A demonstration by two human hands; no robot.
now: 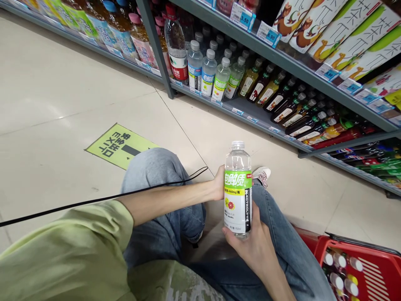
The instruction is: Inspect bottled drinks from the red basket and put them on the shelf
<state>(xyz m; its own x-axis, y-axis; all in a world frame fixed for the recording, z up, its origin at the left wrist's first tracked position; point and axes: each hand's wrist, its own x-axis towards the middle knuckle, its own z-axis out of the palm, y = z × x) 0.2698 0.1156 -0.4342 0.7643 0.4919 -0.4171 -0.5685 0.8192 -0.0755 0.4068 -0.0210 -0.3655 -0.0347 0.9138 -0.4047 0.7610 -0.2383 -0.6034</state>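
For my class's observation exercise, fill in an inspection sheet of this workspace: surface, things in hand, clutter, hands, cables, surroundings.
Surface: pale tiled floor, bearing a yellow-green EXIT sign.
Things in hand: one clear bottle, upright, capped, with a green-and-white label.
Clutter: red basket at lower right, holding capped drinks.
Left hand: against the bottle's side, partly hidden behind it.
Right hand: gripping the bottle's lower part.
Cables: thin black cord from the left edge across the bent knee; its purpose cannot be told.
Surroundings: shelving with shelf bottles, cartons and price tags.
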